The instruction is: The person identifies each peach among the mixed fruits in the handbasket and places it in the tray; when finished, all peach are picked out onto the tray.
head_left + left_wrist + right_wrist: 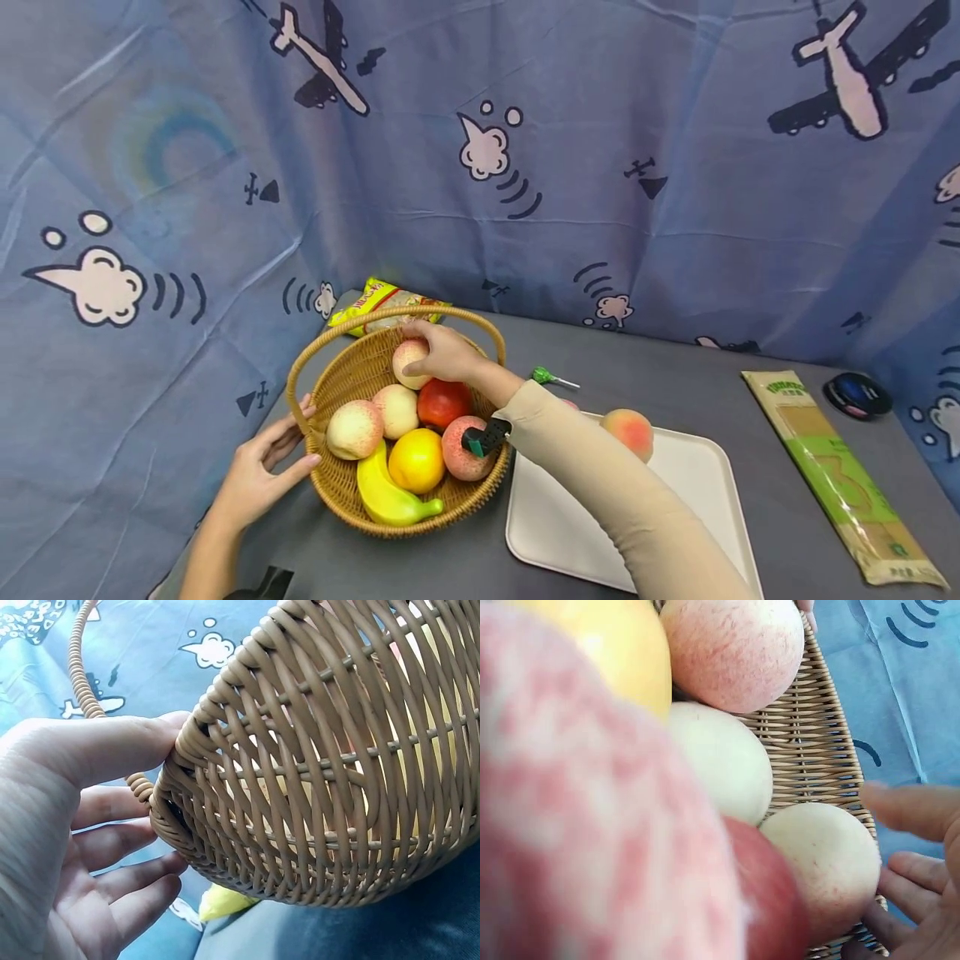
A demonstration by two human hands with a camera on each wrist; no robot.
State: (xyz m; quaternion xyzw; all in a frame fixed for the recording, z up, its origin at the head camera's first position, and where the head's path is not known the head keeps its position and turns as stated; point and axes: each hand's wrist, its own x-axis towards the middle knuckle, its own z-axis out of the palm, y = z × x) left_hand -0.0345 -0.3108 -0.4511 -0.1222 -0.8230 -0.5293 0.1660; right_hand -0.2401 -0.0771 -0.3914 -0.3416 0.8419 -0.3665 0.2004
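A wicker basket (pixel 483 500) with a tall handle holds a banana (pixel 386 492), an orange (pixel 417 461), a red apple (pixel 444 405) and several peaches (pixel 354 430). My right hand (pixel 450 354) reaches in over a pale peach (pixel 406 357) at the back. Close up, that peach (pixel 821 862) touches my fingertips, while the thumb (pixel 915 810) stands straight and apart from it. At the basket's left side, my left hand (pixel 258 471) touches the rim where the handle joins, its thumb (pixel 127 746) and loose fingers spread about that spot. The basket hides some fingertips.
Right of the basket, a white tray (pixel 693 500) carries an orange-pink peach (pixel 628 433), partly behind my right sleeve. A green lollipop (pixel 543 376), a long noodle packet (pixel 840 475) and a dark round object (pixel 857 395) lie further right. Behind the basket sits a yellow bag (pixel 375 298).
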